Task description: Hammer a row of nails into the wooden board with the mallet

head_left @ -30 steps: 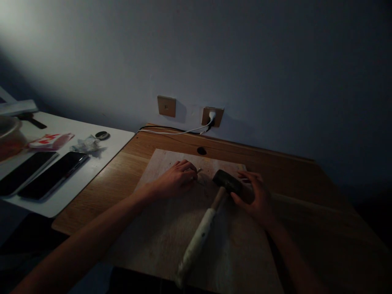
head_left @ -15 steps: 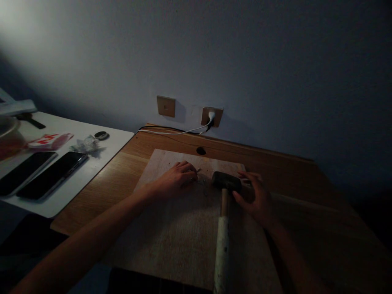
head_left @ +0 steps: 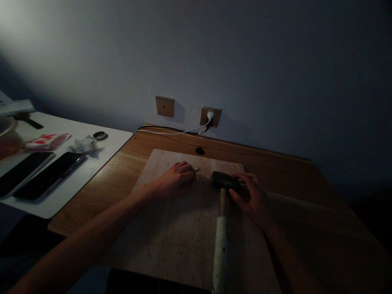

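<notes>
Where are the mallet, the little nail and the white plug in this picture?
mallet (head_left: pixel 225 180): head camera view, on its dark head.
nail (head_left: pixel 197 169): head camera view, on its bare shiny end.
white plug (head_left: pixel 210 115): head camera view, on the plug's white body.

The mallet (head_left: pixel 224 181) lies flat on the board (head_left: pixel 171 241), dark head at the far end, its pale, white-wrapped handle running straight back to the near edge. The nail (head_left: pixel 197 169), small and glinting, sits just left of the head.
</notes>
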Tool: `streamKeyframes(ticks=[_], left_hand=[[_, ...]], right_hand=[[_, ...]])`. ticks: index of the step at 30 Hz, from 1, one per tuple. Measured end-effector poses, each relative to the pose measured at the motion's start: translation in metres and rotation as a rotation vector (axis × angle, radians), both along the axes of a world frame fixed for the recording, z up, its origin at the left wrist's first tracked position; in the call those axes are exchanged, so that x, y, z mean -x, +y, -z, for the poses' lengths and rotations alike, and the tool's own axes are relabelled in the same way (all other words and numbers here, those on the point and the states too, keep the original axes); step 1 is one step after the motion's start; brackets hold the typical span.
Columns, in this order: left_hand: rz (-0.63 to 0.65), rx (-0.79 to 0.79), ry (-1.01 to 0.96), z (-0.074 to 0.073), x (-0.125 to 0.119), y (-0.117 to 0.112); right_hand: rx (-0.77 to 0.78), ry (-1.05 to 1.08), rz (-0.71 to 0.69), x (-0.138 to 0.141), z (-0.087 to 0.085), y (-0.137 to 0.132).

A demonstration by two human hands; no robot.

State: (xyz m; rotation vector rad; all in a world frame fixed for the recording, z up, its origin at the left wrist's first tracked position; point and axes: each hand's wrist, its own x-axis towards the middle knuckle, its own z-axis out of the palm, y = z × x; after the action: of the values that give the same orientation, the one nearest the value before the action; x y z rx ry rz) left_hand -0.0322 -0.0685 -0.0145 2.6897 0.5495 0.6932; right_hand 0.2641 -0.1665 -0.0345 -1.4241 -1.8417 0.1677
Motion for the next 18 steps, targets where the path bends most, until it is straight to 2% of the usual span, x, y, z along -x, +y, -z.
streamKeyframes(ticks=[18], left_hand=[[0.005,0.003,-0.004,-0.0008,-0.0002,-0.001]], right_hand=[[-0.012,-0.016,0.081,0.0041,-0.0002,0.0054]])
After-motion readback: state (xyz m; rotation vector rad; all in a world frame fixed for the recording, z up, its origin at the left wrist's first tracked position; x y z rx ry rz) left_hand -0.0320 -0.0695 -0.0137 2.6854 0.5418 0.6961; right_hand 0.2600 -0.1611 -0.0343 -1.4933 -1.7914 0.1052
